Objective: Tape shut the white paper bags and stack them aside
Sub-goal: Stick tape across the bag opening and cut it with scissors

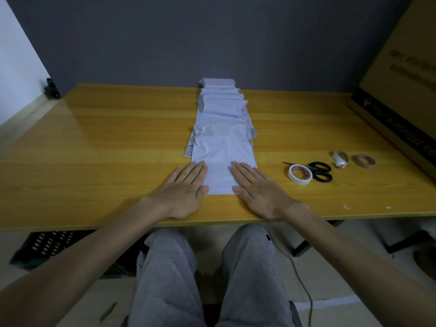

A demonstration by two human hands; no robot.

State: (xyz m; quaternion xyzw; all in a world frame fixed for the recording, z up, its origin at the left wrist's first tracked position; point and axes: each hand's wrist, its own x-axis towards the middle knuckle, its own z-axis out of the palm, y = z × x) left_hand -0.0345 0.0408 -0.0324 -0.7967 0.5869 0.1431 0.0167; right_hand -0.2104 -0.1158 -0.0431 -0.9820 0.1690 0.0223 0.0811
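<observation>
As my left hand (181, 193) and right hand (257, 192) lie palm-down, fingers straight and close together and gripping nothing, their fingertips rest on the lower left and lower right parts of the nearest bag (221, 161). This bag is white, creased paper. It lies flat on the wooden table (94, 138), near the edge closest to me.

Beyond the nearest bag, a row of white paper bags (221, 107) extends toward the grey wall. The bags overlap like shingles, with crumpled edges and some corners sticking out sideways.

Right of the nearest bag is a white tape roll (300, 174), touching black-handled scissors (319, 171). Farther right are a bent white ring of tape (340, 159) and a brownish tape roll (363, 161). Far right stands a cardboard box (401, 79).

Writing: the red print inside the white tape roll's core and the dark lines on the box are too blurred to read. A black band on the box bears pale letters that appear to begin "http"; the rest is illegible.

Hidden: my fingers cover parts of the nearest bag, the number of overlapped bags is uncertain, and the frame edge cuts off the box.
</observation>
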